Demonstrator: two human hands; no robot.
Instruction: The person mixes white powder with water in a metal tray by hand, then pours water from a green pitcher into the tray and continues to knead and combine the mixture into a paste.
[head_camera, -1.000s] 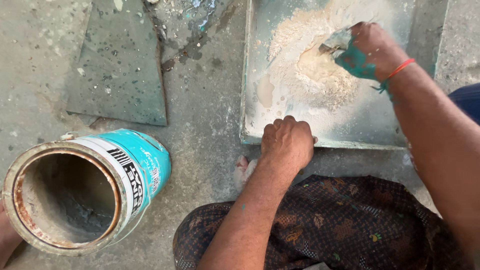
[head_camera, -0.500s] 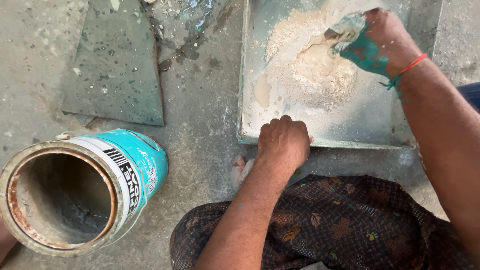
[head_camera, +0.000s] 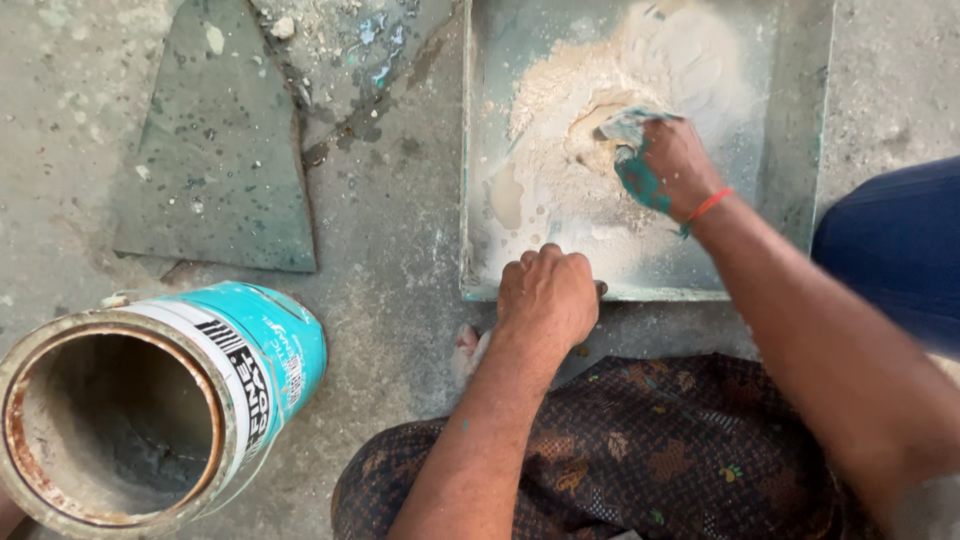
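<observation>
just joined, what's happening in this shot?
A person crouches over a shallow metal tray on the concrete floor. The right hand, smeared teal, works in the pale powder pile. The left hand grips the tray's near rim. A teal can lies on its side nearby, apparently empty.

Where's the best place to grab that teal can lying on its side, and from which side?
Probably the open rim of the teal can. It lies on its side on the floor, mouth facing the camera, nothing visibly blocking it. Come from the mouth end, fingers inside, thumb outside the wall; the round body could roll.
</observation>
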